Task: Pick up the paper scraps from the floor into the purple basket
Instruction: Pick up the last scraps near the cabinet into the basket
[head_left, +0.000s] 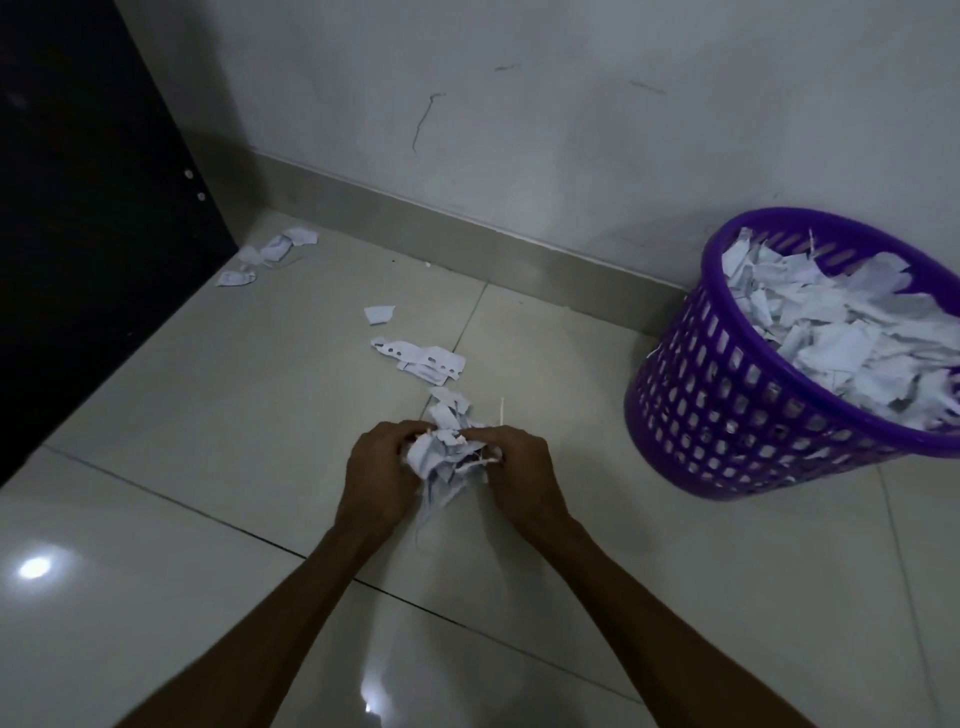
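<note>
Purple basket (727, 415) is already heaped with scraps. One bundle (447, 457) is pinched between the curled fingers of the left hand (379, 467) and right hand (519, 473); strips (421, 358) and corner pieces (270, 254) are left on the floor (208, 415).

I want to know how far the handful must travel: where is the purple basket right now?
In the head view the purple basket stands on the floor at the right, by the wall's baseboard, ahead and right of the right hand.
</note>
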